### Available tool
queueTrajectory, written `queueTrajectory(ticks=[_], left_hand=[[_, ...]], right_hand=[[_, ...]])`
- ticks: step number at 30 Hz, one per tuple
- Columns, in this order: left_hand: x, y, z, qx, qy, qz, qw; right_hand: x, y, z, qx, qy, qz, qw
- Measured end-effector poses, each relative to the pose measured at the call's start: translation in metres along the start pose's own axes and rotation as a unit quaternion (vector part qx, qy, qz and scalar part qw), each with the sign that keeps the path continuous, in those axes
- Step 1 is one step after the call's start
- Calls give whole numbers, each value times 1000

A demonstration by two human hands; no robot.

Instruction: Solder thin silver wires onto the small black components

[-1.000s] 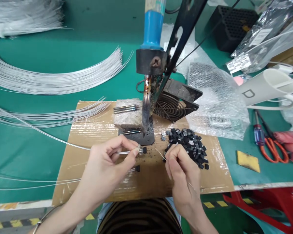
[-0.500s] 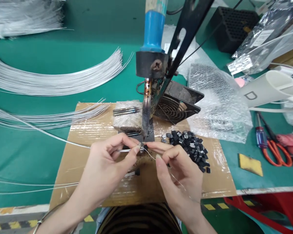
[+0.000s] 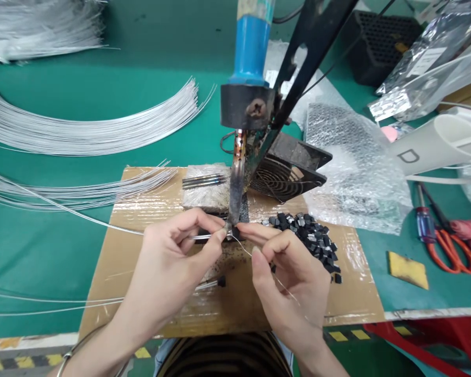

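My left hand (image 3: 170, 262) pinches the end of a grey wire (image 3: 127, 229) between thumb and forefinger, just under the tip of a soldering iron (image 3: 235, 193). A thin strand of solder wire (image 3: 241, 245) runs from that spot into my right hand (image 3: 292, 277), closed on it between thumb and fingers. My right index fingertip reaches the work point, by a small dark part that my fingers mostly hide. The iron hangs tip-down in a black bracket (image 3: 245, 104). Below my hands lies a wire end with a black connector (image 3: 221, 281).
A heap of small black connectors (image 3: 317, 243) lies right on the cardboard (image 3: 349, 293). Behind the iron stands a fan (image 3: 284, 175). Bundles of grey wires (image 3: 102, 133) spread at left. Bubble wrap (image 3: 349, 162), a yellow sponge (image 3: 408, 269), orange-handled scissors (image 3: 451, 254) and a screwdriver (image 3: 425, 222) are at right.
The view has shifted slightly. My hands hold nearly the same pose, with the wire end now closer against the iron's tip.
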State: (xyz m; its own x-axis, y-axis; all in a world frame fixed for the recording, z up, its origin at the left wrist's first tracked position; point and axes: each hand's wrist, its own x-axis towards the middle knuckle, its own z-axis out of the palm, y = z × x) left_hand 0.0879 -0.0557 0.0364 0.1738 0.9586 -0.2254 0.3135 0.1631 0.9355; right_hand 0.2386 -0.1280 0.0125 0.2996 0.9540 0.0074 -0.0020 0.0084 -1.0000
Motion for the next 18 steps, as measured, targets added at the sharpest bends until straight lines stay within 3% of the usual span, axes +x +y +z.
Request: queueTrajectory(ticks=[18], left_hand=[[2,6,1,-2,12,18,1000]], right_hand=[[5,-5,1,10,13,-10,1000]])
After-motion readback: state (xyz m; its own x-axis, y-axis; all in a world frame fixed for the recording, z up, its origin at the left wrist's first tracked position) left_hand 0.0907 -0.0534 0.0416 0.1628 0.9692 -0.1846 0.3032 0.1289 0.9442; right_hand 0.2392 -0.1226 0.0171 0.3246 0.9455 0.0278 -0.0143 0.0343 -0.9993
